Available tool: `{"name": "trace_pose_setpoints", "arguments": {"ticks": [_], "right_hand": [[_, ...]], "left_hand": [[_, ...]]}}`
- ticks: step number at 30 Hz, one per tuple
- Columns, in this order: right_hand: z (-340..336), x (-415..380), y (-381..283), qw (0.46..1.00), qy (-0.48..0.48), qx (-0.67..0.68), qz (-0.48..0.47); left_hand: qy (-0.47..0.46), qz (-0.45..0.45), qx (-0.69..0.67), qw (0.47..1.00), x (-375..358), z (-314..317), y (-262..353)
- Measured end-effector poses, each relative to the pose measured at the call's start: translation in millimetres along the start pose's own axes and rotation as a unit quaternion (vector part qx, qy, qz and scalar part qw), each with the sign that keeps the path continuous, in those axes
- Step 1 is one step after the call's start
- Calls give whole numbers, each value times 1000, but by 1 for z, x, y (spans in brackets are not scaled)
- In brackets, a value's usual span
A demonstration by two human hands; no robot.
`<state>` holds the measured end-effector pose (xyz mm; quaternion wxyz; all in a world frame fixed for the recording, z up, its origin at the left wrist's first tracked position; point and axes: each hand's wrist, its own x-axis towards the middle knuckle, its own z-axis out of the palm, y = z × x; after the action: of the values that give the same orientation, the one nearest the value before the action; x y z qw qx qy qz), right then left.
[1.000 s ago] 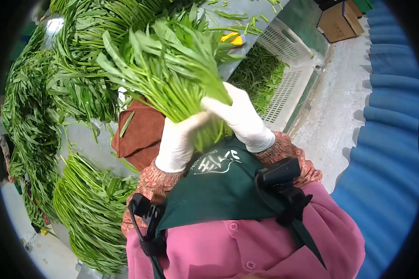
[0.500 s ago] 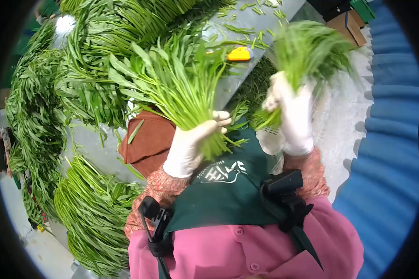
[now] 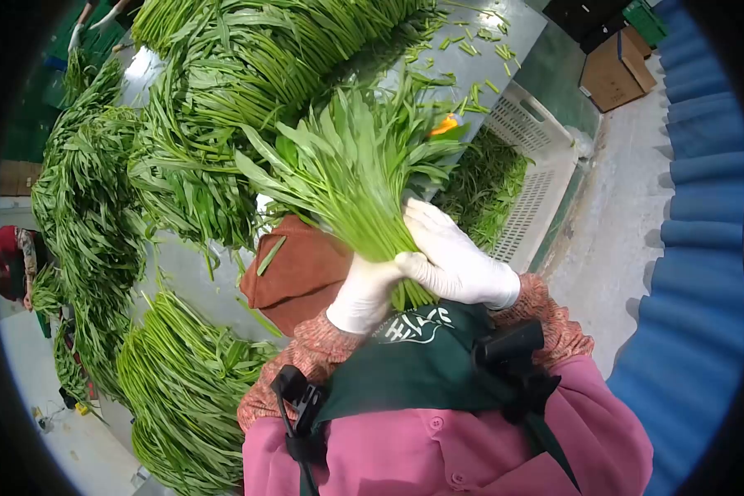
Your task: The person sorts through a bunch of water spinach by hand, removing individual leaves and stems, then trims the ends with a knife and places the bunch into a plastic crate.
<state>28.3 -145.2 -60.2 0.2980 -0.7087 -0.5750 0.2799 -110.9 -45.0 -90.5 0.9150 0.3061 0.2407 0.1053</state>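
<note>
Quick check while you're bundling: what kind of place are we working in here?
Probably a vegetable packing or sorting shed. Heaps of long-stemmed greens cover a metal table, a white plastic crate beside it holds trimmings, and both gloved hands, left hand and right hand, grip one bunch.

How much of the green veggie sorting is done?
Done: a stack of greens lies neatly by the table edge, and trimmings fill the white crate. In hand: left hand and right hand grip one bunch. Left: big loose piles beyond.
</note>
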Motion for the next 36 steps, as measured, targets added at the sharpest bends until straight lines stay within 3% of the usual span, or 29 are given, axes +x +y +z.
{"name": "trace_pose_setpoints", "arguments": {"ticks": [2,5,6,9,10,11,12,13,14,16,17,19,20,21,22,23,27,30,34,36], "right_hand": [[-14,5,-10,999,-42,-18,24],[-24,-1,-39,959,63,218,167],[-20,-3,-48,946,164,240,143],[-24,6,-63,951,248,154,98],[-15,13,-59,921,337,191,44],[-9,25,-47,832,367,415,14],[-3,36,-35,686,399,607,-30],[-21,18,-15,840,319,431,80],[-23,13,-7,806,326,485,98],[-28,5,6,727,329,588,130],[-34,0,11,745,330,573,88],[-51,-13,29,747,295,589,93],[-46,-23,63,679,263,681,80],[-63,-28,51,688,272,664,109],[-69,-33,57,654,231,716,77],[-73,-38,66,617,188,762,45],[-78,-62,77,590,205,781,-2],[-82,-76,77,579,157,798,-54],[-82,-86,66,547,251,799,-3],[-80,-90,79,546,234,803,-44]], "left_hand": [[19,12,24,999,2,9,4],[12,89,78,993,7,28,13],[10,96,90,991,7,40,20],[17,246,216,945,19,48,6],[-38,370,564,737,23,34,12],[-1,380,541,750,32,41,4],[-4,338,680,651,32,51,12],[-3,287,797,531,32,58,17],[-1,321,803,502,37,62,16],[-63,343,763,544,30,72,25],[-93,351,742,564,26,73,27],[-121,354,700,609,22,66,30],[-121,350,684,629,17,65,36],[-121,346,667,648,16,63,43],[-127,313,611,716,18,58,49],[-86,307,623,714,9,57,58],[-50,270,580,767,6,34,58],[-80,250,564,783,6,26,48],[-114,241,560,785,7,25,40],[-124,257,561,777,9,23,40]]}}
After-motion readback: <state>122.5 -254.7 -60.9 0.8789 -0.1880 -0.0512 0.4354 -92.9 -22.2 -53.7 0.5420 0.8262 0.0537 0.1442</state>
